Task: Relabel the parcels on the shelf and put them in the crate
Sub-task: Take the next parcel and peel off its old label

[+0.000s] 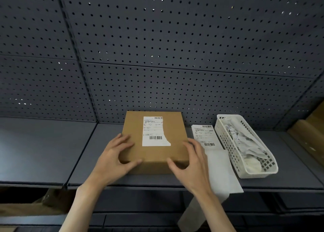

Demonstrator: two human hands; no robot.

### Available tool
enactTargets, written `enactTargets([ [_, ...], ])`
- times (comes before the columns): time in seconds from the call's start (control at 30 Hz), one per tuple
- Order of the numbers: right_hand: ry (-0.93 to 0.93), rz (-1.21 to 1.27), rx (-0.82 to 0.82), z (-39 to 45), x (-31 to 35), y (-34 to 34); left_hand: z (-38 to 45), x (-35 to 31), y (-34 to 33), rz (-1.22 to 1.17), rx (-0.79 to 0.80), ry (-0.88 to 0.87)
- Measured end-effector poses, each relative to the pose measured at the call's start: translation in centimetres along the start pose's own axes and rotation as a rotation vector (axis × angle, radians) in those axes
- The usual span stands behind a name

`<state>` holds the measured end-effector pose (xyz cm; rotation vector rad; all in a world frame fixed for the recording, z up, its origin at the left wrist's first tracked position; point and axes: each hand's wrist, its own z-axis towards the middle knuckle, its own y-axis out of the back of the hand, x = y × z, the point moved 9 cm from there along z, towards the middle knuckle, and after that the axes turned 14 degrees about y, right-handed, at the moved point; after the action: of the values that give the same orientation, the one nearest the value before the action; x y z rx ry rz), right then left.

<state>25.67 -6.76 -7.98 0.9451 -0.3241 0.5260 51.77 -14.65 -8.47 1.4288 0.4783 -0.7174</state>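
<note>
A flat brown cardboard parcel (pixel 154 154) lies on the grey shelf (pixel 43 153). Its white shipping label (pixel 154 132) is partly torn away at the lower right. My left hand (pixel 114 156) grips the parcel's near left corner, fingers on top and thumb on the front face. My right hand (pixel 191 160) grips the near right corner the same way. To the right of the parcel a fresh label (pixel 204 135) lies on the shelf, at the head of a white backing strip (pixel 222 170) that hangs over the shelf's front edge. No crate is in sight.
A white perforated plastic basket (pixel 245 144) holding crumpled label scraps stands at the right. Dark pegboard (pixel 157 47) forms the back wall. Brown cardboard (pixel 308 132) shows at the far right edge, and more cardboard (pixel 26 205) lies below the shelf at the left.
</note>
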Motion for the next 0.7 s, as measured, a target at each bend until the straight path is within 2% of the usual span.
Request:
enactTargets([
  [0.13, 0.11, -0.025, 0.123, 4.3, 3.0, -1.8, 0.4, -0.7, 0.9, 0.033, -0.047, 0.013],
  [0.33, 0.159, 0.068, 0.386, 8.2, 5.0, -7.4, 0.2, -1.2, -0.2, 0.138, 0.045, 0.005],
  [0.57, 0.175, 0.028, 0.486, 8.7, 5.6, -8.9, -0.1, -1.9, -1.0, 0.216, 0.043, -0.092],
  [0.7, 0.163, 0.013, 0.499, 8.7, 5.2, -9.4, 0.8, -2.8, -0.9, 0.206, 0.067, -0.084],
])
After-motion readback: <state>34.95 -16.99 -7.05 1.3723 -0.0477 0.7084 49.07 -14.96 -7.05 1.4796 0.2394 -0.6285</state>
